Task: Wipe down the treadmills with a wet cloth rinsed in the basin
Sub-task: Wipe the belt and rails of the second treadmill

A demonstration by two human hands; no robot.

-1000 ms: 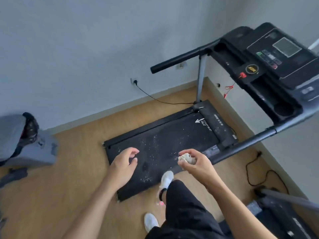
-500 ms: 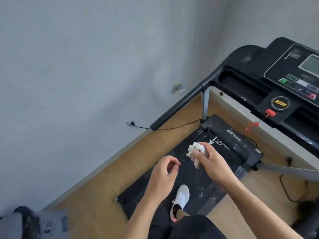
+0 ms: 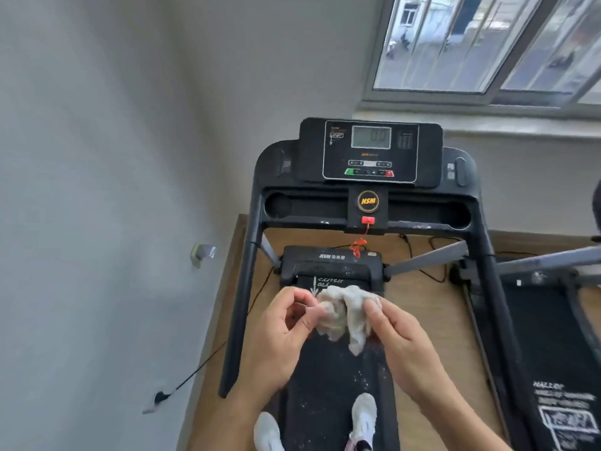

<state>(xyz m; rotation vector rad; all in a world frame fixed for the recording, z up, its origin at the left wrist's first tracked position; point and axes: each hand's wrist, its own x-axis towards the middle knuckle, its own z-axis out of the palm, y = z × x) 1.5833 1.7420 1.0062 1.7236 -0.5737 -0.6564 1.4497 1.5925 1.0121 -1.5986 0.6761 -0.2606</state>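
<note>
The crumpled off-white cloth hangs below the black treadmill console, the left hand pinching one edge, the right hand curling its fingers round the other. Opening it into a flat pad first should give a broad wiping face.

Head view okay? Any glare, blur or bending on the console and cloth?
Head view: soft daylight from the window, no hard glare; console digits smeared; cloth slightly soft but clear; wide lens splays the treadmill rails outward.
</note>
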